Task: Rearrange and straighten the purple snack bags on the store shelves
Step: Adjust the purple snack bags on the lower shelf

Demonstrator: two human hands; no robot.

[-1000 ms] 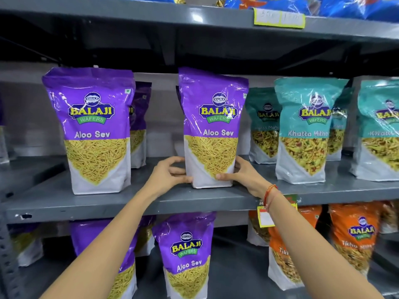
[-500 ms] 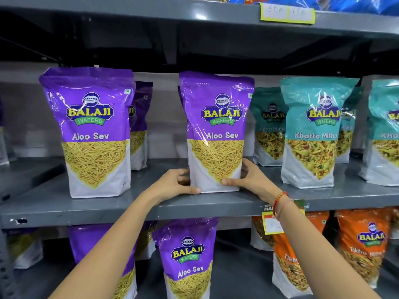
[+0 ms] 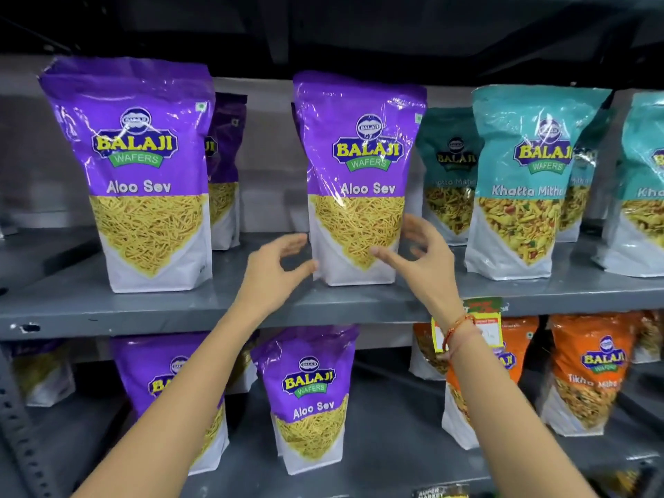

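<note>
Shelf front edge crosses mid-frame; bare grey gap between two front purple bags. Centre purple bag upright at frame centre, near edge, glossy, "Aloo Sev" facing out. Left hand, right hand flank its base, fingers spread wide, gripping nothing. Left purple bag upright, upper left.

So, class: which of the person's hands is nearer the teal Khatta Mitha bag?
Right. The right hand hovers by the middle purple bag's right edge, just left of the teal Khatta Mitha bag; the left hand is beyond the purple bag.
</note>
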